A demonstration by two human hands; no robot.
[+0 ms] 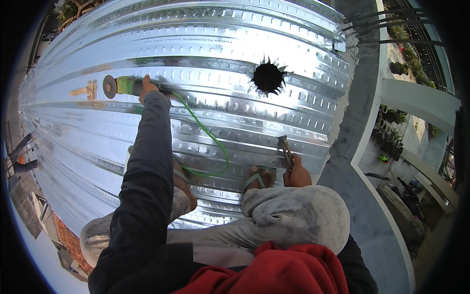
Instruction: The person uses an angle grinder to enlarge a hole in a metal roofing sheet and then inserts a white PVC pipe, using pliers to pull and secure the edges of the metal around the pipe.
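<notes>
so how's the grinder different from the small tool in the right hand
The grinder is bulkier; the small tool is slimmer. The grinder is green with a round disc; the small tool looks brownish-grey, no disc visible. The grinder points left; the small tool points forward. Both are gripped, one in the left hand, one in the right hand.

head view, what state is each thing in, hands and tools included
Left hand: closed around the green grinder
Green grinder: held, disc fitted; cannot tell if spinning
Green cord: slack, in a wide bend
Right hand: closed on a hand tool
Hand tool: held, head out past the fist
Brown T-shaped piece: lying loose
Metal decking: ribbed, shiny
</notes>
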